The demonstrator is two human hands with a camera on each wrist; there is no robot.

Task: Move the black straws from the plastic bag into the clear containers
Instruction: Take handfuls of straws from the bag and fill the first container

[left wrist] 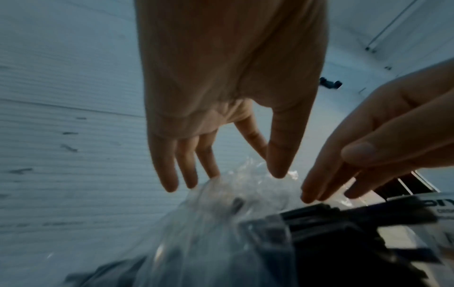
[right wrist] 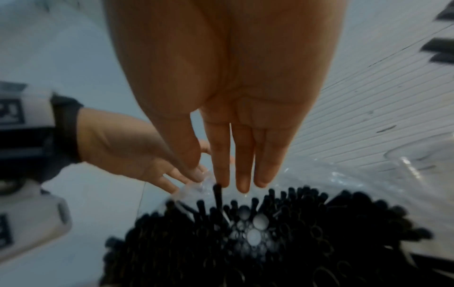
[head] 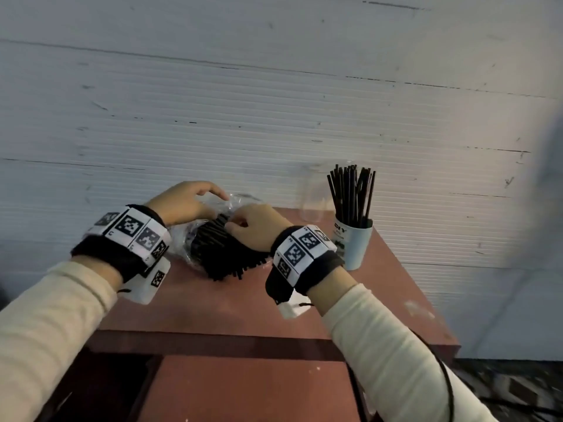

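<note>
A clear plastic bag full of black straws lies on the red-brown table. My left hand rests on the bag's far end with straight fingers touching the film. My right hand reaches into the bag's mouth; thumb and index finger pinch one straw that sticks out above the bundle. An empty clear container stands behind the bag. To its right, a pale printed cup holds several upright straws.
A white ribbed wall runs right behind the table. The table's right edge lies just past the cup. A lower red-brown surface sits below the front edge. A black cable hangs by my right sleeve.
</note>
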